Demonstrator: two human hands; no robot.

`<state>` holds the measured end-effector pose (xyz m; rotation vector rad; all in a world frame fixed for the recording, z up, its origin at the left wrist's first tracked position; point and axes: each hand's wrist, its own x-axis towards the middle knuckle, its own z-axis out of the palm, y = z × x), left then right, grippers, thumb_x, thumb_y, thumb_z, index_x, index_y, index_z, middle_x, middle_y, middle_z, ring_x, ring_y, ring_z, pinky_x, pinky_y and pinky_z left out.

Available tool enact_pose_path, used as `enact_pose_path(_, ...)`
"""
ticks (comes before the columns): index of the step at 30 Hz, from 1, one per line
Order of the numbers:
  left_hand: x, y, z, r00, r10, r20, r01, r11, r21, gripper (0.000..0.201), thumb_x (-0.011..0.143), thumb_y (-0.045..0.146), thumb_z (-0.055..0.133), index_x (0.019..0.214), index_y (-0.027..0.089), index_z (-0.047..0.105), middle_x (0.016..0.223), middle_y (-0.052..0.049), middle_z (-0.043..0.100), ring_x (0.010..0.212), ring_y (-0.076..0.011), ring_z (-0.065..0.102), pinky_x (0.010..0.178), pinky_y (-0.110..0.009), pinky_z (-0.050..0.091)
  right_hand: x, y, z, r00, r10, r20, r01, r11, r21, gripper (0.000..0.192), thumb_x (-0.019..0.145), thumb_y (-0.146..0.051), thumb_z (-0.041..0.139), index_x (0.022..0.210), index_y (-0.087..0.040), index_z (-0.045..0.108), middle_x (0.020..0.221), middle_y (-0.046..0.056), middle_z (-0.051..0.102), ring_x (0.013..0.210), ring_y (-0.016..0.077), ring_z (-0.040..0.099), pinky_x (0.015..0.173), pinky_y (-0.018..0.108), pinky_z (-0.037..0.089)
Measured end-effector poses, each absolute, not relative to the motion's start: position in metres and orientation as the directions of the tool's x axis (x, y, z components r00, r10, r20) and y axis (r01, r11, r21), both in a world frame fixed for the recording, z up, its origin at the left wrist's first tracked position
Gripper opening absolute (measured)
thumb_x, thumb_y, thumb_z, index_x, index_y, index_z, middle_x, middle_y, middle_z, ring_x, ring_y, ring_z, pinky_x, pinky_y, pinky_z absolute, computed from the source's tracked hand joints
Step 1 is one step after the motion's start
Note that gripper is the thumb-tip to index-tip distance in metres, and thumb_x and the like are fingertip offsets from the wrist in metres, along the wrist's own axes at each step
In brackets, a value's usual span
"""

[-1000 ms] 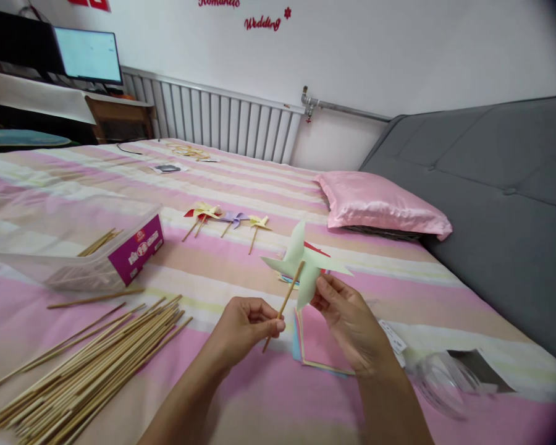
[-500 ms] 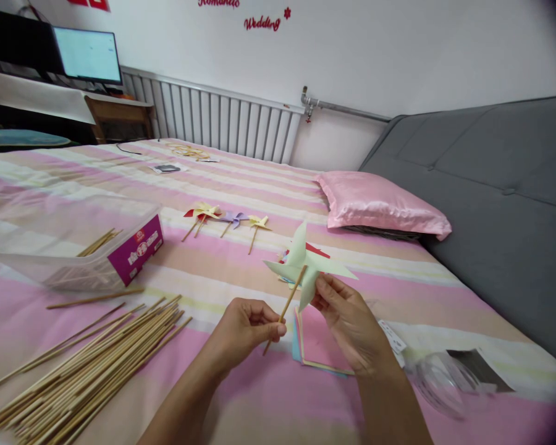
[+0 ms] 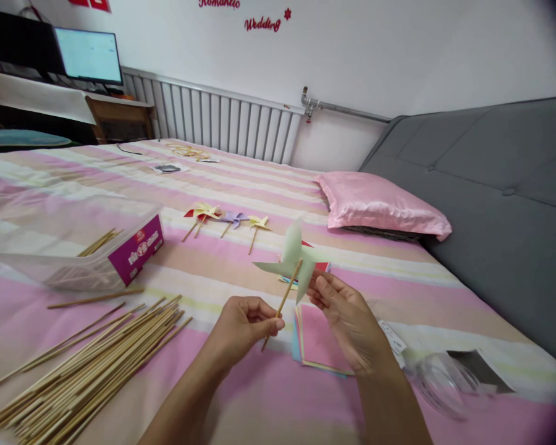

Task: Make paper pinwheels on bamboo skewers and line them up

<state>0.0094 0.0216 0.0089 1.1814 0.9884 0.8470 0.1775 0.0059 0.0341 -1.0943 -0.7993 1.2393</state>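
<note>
A pale green paper pinwheel [image 3: 291, 247] on a thin wooden stick [image 3: 285, 296] is held up over the bed. My left hand [image 3: 248, 321] pinches the stick low down between thumb and fingers. With curled fingers, my right hand [image 3: 345, 315] is at the lower right blade; the blade partly hides the fingertips. The blades look a little blurred. Below the hands lies a stack of coloured paper squares [image 3: 324, 346], pink on top. More coloured paper, with red showing [image 3: 323, 267], lies behind the pinwheel.
Wooden sticks [image 3: 97, 371] lie in a pile at left, beside a clear plastic box [image 3: 88, 266] holding more. Several finished pinwheels [image 3: 234, 218] rest farther back. A pink pillow [image 3: 382, 201] sits by the grey headboard [image 3: 482, 179]. Clear plastic packaging [image 3: 445, 383] lies at right.
The pinwheel head has shifted slightly left and turned, so its blades look narrower. The stick has moved a little with it. Both hands stay almost where they were.
</note>
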Motion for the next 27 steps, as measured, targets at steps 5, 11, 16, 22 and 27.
enact_pose_path(5, 0.010, 0.022, 0.011, 0.320, 0.934, -0.160, -0.053, 0.186, 0.981, 0.020, 0.057, 0.026, 0.075, 0.057, 0.012, 0.060, 0.051, -0.002, 0.061, 0.051, -0.0111, 0.053, 0.051, -0.023, 0.040, 0.179, 0.007, 0.032, 0.248, 0.966, -0.078, -0.275, -0.007, -0.962, 0.035, 0.064, -0.040, 0.074, 0.092, -0.020, 0.067, 0.097, 0.004, 0.066, 0.080, 0.0149, 0.056, 0.078, 0.028, 0.041)
enact_pose_path(11, 0.010, 0.023, 0.013, 0.238, 0.956, -0.174, -0.052, 0.191, 0.980, 0.024, 0.053, 0.028, 0.078, 0.057, 0.012, 0.060, 0.052, -0.001, 0.062, 0.049, -0.0103, 0.053, 0.050, -0.022, 0.041, 0.178, 0.005, 0.032, 0.233, 0.973, -0.002, -0.198, 0.045, -0.979, 0.024, 0.060, -0.032, 0.078, 0.077, -0.019, 0.066, 0.074, 0.000, 0.064, 0.074, 0.0138, 0.057, 0.074, 0.026, 0.044)
enact_pose_path(16, 0.009, 0.024, 0.010, 0.210, 0.965, -0.159, -0.033, 0.170, 0.985, 0.024, 0.052, 0.026, 0.078, 0.057, 0.012, 0.059, 0.049, 0.000, 0.059, 0.045, -0.0095, 0.050, 0.045, -0.021, 0.038, 0.172, 0.003, 0.032, 0.065, 0.997, 0.040, -0.055, 0.043, -0.998, 0.020, 0.063, -0.032, 0.076, 0.076, -0.018, 0.069, 0.076, 0.004, 0.068, 0.075, 0.0183, 0.060, 0.074, 0.033, 0.046)
enact_pose_path(22, 0.010, 0.023, 0.008, 0.247, 0.955, -0.162, -0.051, 0.180, 0.982, 0.027, 0.051, 0.024, 0.079, 0.056, 0.013, 0.056, 0.047, 0.001, 0.058, 0.043, -0.0090, 0.048, 0.044, -0.022, 0.036, 0.161, -0.001, 0.039, -0.012, 0.994, 0.106, -0.016, 0.105, -0.994, 0.017, 0.069, -0.032, 0.071, 0.080, -0.019, 0.072, 0.082, 0.003, 0.070, 0.083, 0.0223, 0.062, 0.076, 0.034, 0.047)
enact_pose_path(27, 0.013, 0.023, 0.006, 0.267, 0.951, -0.159, -0.064, 0.182, 0.981, 0.031, 0.048, 0.026, 0.081, 0.054, 0.013, 0.054, 0.044, 0.002, 0.055, 0.040, -0.0078, 0.044, 0.041, -0.021, 0.032, 0.157, -0.001, 0.034, -0.004, 0.992, 0.125, -0.017, 0.125, -0.992, 0.014, 0.069, -0.029, 0.070, 0.079, -0.019, 0.071, 0.079, 0.004, 0.068, 0.080, 0.0210, 0.061, 0.075, 0.033, 0.047)
